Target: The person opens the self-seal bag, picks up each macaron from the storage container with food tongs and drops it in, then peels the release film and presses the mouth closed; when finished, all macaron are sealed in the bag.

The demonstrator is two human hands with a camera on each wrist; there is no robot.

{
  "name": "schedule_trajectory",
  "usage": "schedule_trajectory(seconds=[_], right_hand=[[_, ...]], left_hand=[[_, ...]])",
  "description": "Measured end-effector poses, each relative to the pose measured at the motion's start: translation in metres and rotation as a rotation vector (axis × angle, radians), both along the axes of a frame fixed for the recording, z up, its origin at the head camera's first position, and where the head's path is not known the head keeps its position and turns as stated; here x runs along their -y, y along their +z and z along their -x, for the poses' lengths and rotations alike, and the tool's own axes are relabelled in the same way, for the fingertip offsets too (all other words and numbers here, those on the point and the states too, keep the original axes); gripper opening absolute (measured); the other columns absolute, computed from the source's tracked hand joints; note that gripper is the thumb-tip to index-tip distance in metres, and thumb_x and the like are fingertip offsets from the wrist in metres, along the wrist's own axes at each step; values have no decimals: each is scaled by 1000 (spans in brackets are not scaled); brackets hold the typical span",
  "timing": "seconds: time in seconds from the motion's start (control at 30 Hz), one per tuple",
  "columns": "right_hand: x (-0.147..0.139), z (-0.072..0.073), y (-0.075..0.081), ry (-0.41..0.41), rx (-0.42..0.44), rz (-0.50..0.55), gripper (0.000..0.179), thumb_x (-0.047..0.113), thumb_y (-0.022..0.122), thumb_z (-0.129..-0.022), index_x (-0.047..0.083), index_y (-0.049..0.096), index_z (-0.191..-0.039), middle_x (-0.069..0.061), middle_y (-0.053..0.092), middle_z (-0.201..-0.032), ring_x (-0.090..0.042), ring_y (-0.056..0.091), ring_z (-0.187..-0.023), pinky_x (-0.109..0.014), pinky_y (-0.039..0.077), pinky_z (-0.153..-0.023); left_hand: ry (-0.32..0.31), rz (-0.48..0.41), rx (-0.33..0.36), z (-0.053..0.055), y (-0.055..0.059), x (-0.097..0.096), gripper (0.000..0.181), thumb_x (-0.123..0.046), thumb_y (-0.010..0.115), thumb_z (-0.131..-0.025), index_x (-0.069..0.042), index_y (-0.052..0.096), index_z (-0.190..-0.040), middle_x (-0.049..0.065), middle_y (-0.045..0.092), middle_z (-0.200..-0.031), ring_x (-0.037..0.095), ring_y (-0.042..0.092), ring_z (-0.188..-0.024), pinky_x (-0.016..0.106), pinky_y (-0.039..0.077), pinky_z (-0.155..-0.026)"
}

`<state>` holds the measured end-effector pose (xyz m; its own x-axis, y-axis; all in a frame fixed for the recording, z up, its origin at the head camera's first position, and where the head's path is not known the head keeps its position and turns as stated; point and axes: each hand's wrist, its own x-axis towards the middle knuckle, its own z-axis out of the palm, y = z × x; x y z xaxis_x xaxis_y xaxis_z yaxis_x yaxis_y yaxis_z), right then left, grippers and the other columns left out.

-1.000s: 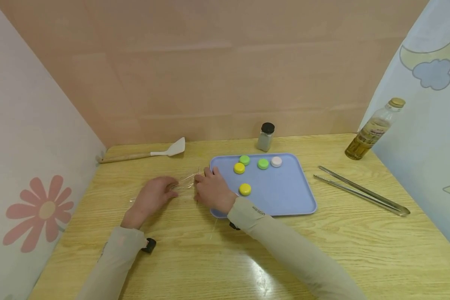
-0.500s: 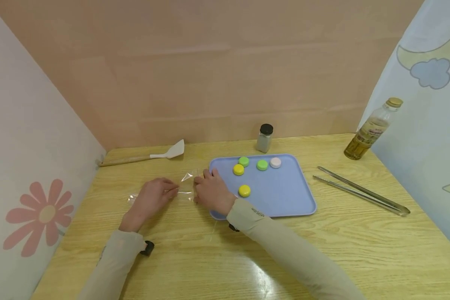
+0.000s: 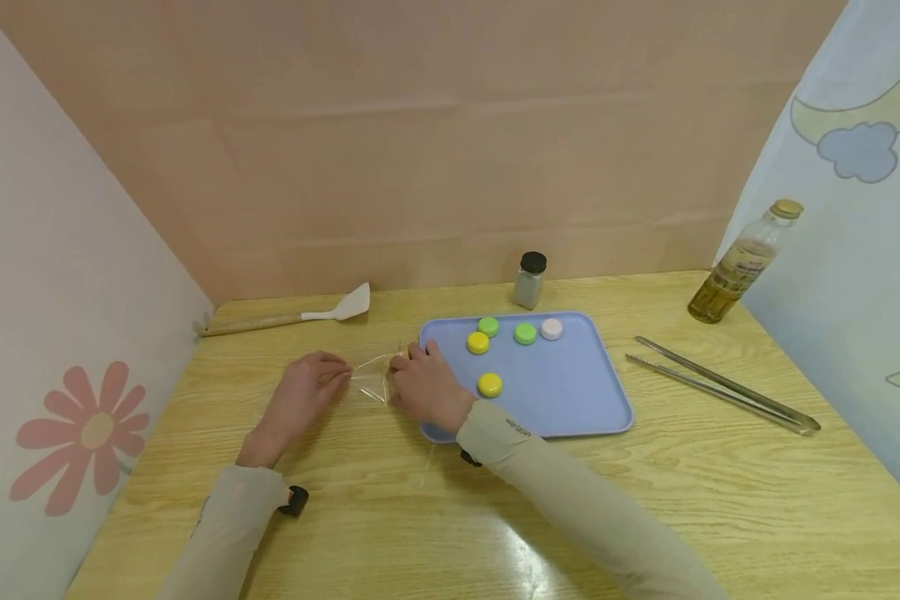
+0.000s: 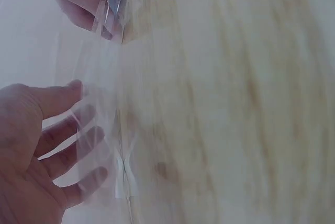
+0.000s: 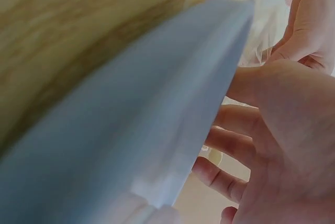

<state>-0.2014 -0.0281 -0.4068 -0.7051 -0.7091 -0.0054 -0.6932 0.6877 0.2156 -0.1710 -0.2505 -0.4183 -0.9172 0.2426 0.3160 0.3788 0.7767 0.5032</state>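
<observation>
Left of centre in head view: clear, thin, creased plastic film (image 3: pixel 373 382) between both hands. Left hand (image 3: pixel 305 398), thumb and fingertips nearly together, pinches film's left side. Right hand (image 3: pixel 429 387), fingers bent, pinches film's right side, at left edge of pale-blue rectangular tray (image 3: pixel 562 404). On tray: glossy yellow round piece (image 3: pixel 490 385), others yellow, green, pale pink. Right of frame: silver metal tongs (image 3: pixel 735 386).

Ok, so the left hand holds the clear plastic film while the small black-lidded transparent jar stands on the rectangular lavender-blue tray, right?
Not quite: the head view shows the jar standing on the wood-grain table, behind the tray, not on it. The left hand does hold the film.
</observation>
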Motion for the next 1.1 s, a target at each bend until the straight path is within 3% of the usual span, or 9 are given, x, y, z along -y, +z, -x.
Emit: schedule_trajectory(seconds=[0.23, 0.37, 0.6, 0.8, 1.1], right_hand=[[-3, -1, -1, 46, -1, 0, 40, 46, 60, -101, 39, 60, -141, 7, 63, -127, -22, 49, -105, -40, 33, -86], [-3, 0, 0, 42, -9, -15, 39, 47, 59, -102, 43, 59, -141, 5, 62, -124, -22, 48, -105, -40, 33, -87], [-3, 2, 2, 109, -19, 24, 28, 37, 58, -104, 35, 69, -130, 8, 55, -140, -21, 50, -110, -39, 34, -87], [-4, 5, 2, 148, 55, 77, 28, 33, 58, -105, 28, 69, -130, 7, 59, -139, -18, 54, -117, -42, 35, -92], [-7, 8, 1, 186, 144, 136, 32, 27, 64, -102, 26, 68, -134, 3, 57, -144, -14, 56, -126, -39, 33, -90]], left_hand=[[27, -50, 0, -2, -1, 0, 7, -2, 72, -93, 0, 76, -99, 12, 71, -100, 32, 68, -96, 51, 55, -84], [20, -72, -15, -1, -2, 1, 8, -1, 71, -94, 1, 74, -100, 12, 71, -102, 31, 68, -97, 50, 55, -83], [17, -67, -53, 1, -3, 2, 10, 7, 70, -92, 3, 73, -100, 16, 70, -101, 33, 67, -93, 48, 55, -79], [58, -70, -35, 1, 0, 1, 6, 3, 73, -91, 1, 73, -97, 14, 71, -98, 33, 67, -94, 50, 54, -80], [88, -51, -14, 1, 1, 4, 7, -3, 76, -90, -1, 73, -96, 10, 69, -92, 27, 65, -87, 46, 55, -76]])
